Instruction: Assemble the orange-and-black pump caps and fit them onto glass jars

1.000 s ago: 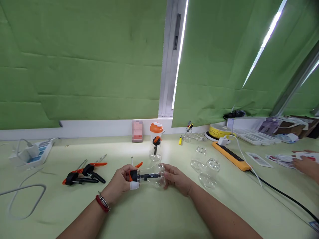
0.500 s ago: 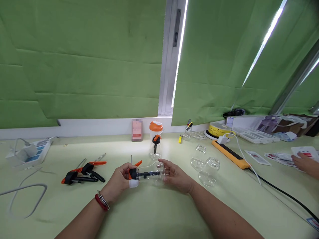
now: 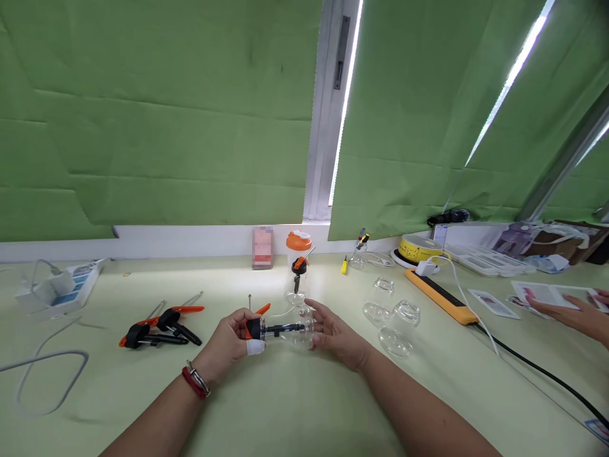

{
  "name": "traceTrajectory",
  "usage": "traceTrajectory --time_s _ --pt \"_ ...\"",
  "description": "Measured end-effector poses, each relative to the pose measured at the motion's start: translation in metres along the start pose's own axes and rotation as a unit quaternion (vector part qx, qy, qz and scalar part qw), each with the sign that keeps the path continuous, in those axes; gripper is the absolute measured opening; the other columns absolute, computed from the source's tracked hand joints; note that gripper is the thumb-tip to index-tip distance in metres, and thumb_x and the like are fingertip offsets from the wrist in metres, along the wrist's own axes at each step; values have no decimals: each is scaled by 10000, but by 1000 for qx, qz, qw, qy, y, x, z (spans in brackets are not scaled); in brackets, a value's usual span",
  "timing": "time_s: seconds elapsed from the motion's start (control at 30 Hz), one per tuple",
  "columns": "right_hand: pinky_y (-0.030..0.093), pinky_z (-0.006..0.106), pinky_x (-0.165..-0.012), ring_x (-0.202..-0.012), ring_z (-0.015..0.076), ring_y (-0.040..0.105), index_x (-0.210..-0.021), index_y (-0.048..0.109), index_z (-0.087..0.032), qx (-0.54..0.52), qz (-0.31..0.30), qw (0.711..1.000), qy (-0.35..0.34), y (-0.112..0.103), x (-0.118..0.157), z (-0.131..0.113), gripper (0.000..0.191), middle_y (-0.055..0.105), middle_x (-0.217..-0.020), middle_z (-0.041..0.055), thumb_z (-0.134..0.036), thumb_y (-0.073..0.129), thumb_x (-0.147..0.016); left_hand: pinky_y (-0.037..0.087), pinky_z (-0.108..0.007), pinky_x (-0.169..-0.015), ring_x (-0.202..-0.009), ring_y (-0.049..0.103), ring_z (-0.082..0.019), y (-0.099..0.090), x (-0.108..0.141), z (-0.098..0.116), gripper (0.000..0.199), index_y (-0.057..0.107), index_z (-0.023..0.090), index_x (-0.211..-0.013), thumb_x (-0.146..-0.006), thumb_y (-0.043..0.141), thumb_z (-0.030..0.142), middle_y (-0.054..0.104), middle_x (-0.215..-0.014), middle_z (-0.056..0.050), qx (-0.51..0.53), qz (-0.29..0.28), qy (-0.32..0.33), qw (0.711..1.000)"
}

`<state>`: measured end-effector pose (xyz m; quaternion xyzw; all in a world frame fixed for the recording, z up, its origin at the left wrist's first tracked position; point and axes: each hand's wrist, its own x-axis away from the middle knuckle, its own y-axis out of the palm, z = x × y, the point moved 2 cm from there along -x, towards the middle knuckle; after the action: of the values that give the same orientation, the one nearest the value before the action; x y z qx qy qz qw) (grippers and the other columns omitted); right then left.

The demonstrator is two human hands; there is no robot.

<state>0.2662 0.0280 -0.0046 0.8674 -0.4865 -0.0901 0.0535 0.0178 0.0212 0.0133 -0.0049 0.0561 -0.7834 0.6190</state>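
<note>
A clear glass bottle (image 3: 295,315) lies sideways between my two hands, above the table. Its black and orange dispenser top (image 3: 255,329) is at the left end, with the black tube (image 3: 284,329) inside the glass. My left hand (image 3: 232,336) is closed around this top, a white wrap on its thumb. Fingers of my right hand (image 3: 335,335) curl around the wide end of the glass. Just behind stands another bottle with a black and orange top (image 3: 299,266). Two black and orange tops (image 3: 159,327) lie to the left, and two empty glass bottles (image 3: 399,324) stand to the right.
An orange power strip (image 3: 440,298) with a black cord lies at right. Behind are an orange-lidded cup (image 3: 299,241), a pink item (image 3: 262,247) and a yellow round container (image 3: 417,249). A white power strip (image 3: 71,289) sits at left. Another person's hands (image 3: 571,314) handle printed sheets.
My hands and the bottle stay almost where they were; the wide end seems slightly turned. At far right, the other person's hands have moved and now hold a white printed sheet.
</note>
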Motion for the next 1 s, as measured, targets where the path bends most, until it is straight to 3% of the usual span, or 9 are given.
traceTrajectory --time_s 0.17,0.43,0.53,0.6,0.67,0.8,1.0 --pt "471 305 -687 -916 197 568 -1277 454 -297 -13 11 1000 14 -1 -1 3 636 490 -1156 82 -339 727 -704 424 -223 -597 -639 556 -119 1 0 -2 352 569 180 -827 -542 771 140 587 -736 13 7 -3 -2 1000" --pt "435 243 -565 -685 130 533 -1260 496 -212 9 13 1000 15 7 -4 2 547 562 -841 46 -495 578 -799 435 -235 -603 -646 562 -131 3 0 2 359 566 175 -825 -531 771 156 595 -733 0 6 4 -1 1000" --pt "466 277 -631 -828 164 556 -1330 412 -271 18 12 1000 4 7 -2 -1 632 545 -1043 81 -468 629 -770 440 -234 -605 -658 568 -133 0 -1 0 368 565 176 -839 -535 770 155 595 -755 -9 3 11 5 1000" --pt "479 312 -692 -956 194 542 -1359 340 -344 13 7 1000 -2 6 -1 -2 728 447 -1235 89 -401 696 -727 440 -230 -604 -663 570 -131 -1 -1 -1 364 561 177 -836 -539 771 150 592 -768 -9 4 14 6 1000" --pt "480 330 -718 -981 199 538 -1355 334 -374 9 4 1000 -2 6 0 -1 754 398 -1284 81 -353 722 -709 438 -225 -602 -658 566 -124 -1 -1 -3 357 560 177 -831 -546 772 150 590 -765 -2 5 12 6 1000" --pt "482 304 -649 -838 168 576 -1337 390 -321 -6 22 1000 17 7 -1 1 671 500 -1109 69 -381 687 -738 435 -224 -592 -630 556 -118 0 -1 -3 351 565 180 -830 -548 773 161 588 -732 10 2 1 2 1000" --pt "440 228 -488 -581 114 568 -1237 484 -221 -5 12 999 53 9 -6 6 568 583 -803 31 -559 555 -786 441 -236 -614 -643 569 -128 3 -1 -1 363 567 180 -829 -536 781 166 600 -732 5 4 -10 -2 1000"
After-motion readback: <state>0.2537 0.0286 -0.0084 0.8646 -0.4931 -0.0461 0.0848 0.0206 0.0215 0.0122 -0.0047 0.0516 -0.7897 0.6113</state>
